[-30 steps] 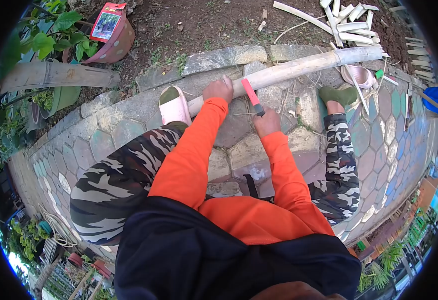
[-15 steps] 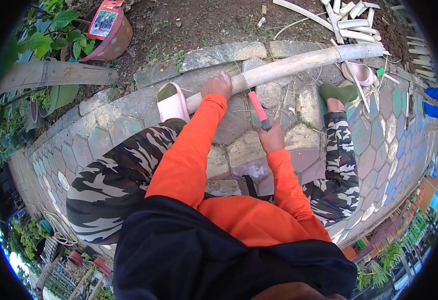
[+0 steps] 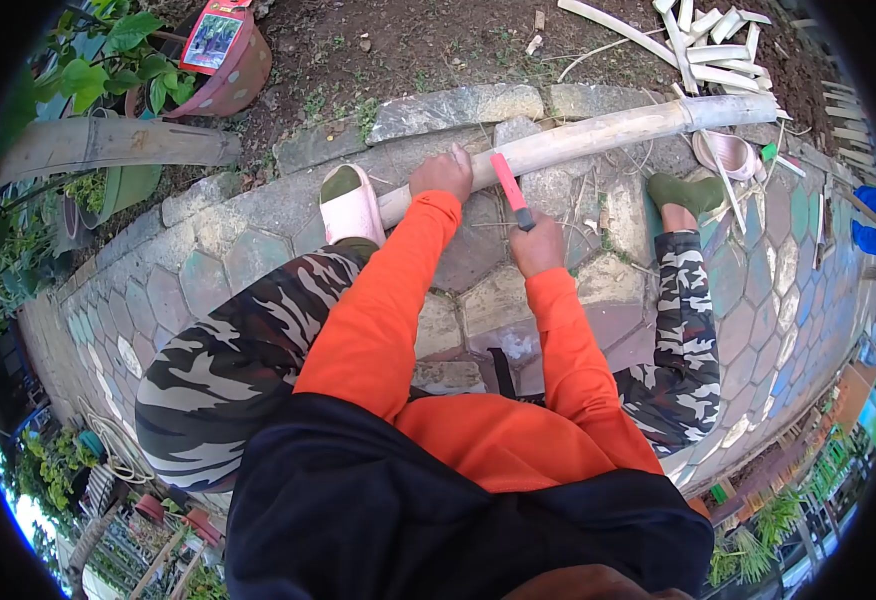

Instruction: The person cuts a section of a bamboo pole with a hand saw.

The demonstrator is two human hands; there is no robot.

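Note:
A long, pale bamboo pole (image 3: pixel 608 132) lies slantwise across the paving in front of me. My left hand (image 3: pixel 442 173) is wrapped round it towards its left end, thumb on top. In my right hand (image 3: pixel 538 246) is a tool with a flat pink-red length (image 3: pixel 507 180) and a dark collar; I cannot make out its exact kind. The tool's far end overlaps the pole's near edge, just right of my left hand. Whether it touches the pole cannot be told. My fingers cover the tool's lower end.
Split bamboo pieces (image 3: pixel 723 50) lie heaped on the soil at top right. A pink clog (image 3: pixel 728 157) sits by my socked right foot (image 3: pixel 686 192); another clog (image 3: pixel 351 205) is on my left foot. A potted plant (image 3: pixel 233 75) and a second bamboo length (image 3: pixel 123 146) are at left.
My right hand has moved forward with the tool, bringing its far end up over the pole's near edge. My left hand keeps its hold on the pole. The view has shifted slightly.

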